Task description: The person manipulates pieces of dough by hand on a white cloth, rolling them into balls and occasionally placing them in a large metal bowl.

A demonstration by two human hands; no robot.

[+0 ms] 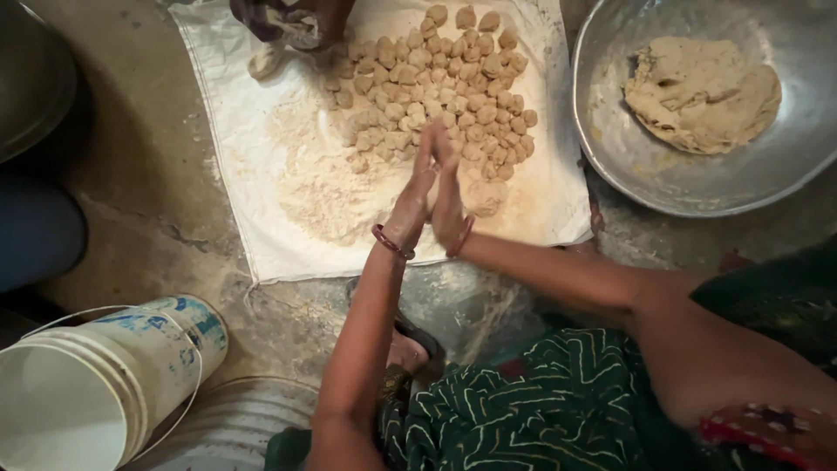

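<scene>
Left hand (417, 190) and right hand (447, 194) are pressed flat palm to palm, fingers straight and pointing away from the body toward the heap of dough balls (440, 83). Whatever sits between the palms is hidden; judged a piece of dough being rolled, though its shape and axis cannot be told. Hands hover over the white cloth (253, 218), loose flour (323, 183) just left of them, so droppings likely land on cloth. Dough lump (702, 92) lies in the metal basin (645, 179), far right of the hands. Another person's hand (292, 22) works beyond the balls.
</scene>
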